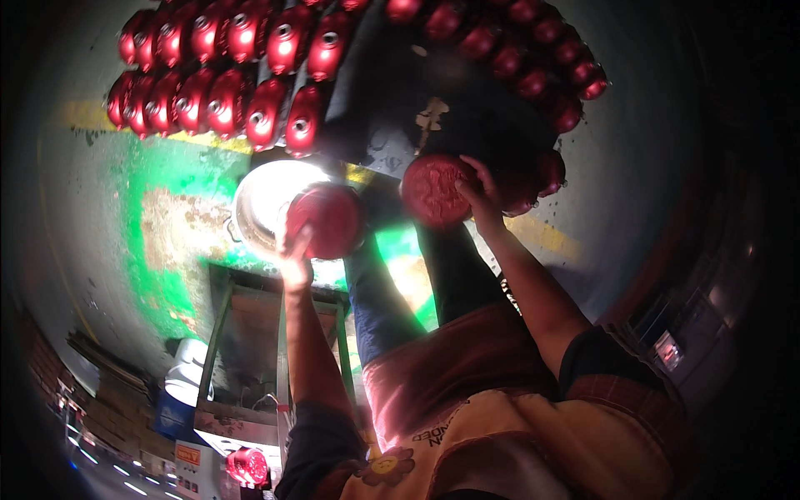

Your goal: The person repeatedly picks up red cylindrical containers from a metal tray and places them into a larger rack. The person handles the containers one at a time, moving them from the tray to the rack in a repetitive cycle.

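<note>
Grasping the left red disc [336, 218] at its lower left edge, the left grip [296, 248] is partly closed, its fingers bent onto the near face. The right grip [485, 193] curls round the right edge of the right red disc [433, 190], fingertips resting on its face. The discs are well apart, held up in front of the dark trousers [382, 312]. The left one is blurred and looks fairly plain; the right one is deep red, with a crumpled-looking relief across its face.

Behind the left disc is a round, glare-lit basin [247, 200] with a side handle; I cannot tell whether they touch. Beyond both lies a dark surface [379, 96], flanked at left by two rows of shiny red pieces [242, 35] with metal fittings, and at right by dimmer ones. The floor [158, 271] bears green and yellow paint. Lower left are a metal-framed stand [218, 333] and a blue-and-white bucket [181, 392].
</note>
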`<act>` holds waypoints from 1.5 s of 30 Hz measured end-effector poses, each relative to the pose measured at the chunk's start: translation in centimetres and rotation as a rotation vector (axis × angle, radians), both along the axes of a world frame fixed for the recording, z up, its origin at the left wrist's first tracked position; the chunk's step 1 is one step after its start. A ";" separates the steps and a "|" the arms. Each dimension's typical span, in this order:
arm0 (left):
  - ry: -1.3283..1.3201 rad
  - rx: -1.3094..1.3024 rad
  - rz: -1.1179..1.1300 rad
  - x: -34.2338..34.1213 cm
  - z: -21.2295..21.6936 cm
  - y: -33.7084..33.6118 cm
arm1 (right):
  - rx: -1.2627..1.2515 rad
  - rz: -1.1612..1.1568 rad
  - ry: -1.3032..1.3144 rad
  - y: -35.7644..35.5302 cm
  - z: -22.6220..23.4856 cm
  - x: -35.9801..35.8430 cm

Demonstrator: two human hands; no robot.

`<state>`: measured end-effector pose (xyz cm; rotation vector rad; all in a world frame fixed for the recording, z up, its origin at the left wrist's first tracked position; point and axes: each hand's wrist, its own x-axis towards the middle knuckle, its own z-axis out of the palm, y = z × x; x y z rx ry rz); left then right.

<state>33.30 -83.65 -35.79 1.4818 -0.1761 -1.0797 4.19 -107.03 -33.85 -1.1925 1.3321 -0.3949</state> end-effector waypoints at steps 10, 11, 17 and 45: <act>-0.897 0.064 -0.423 -14.3 -4.8 -21.5 | -0.672 -0.182 0.570 0.6 -8.1 -3.4; -0.951 0.060 -0.440 -15.1 -5.2 -21.8 | -0.663 -0.159 0.543 0.9 -8.7 -3.5; -1.096 0.057 -0.523 -17.0 -3.7 -20.4 | -0.599 0.096 0.712 1.8 -7.2 -2.7; -0.580 -0.333 -0.682 -18.5 1.9 -40.2 | -0.293 -0.572 -0.073 -20.2 0.9 -22.6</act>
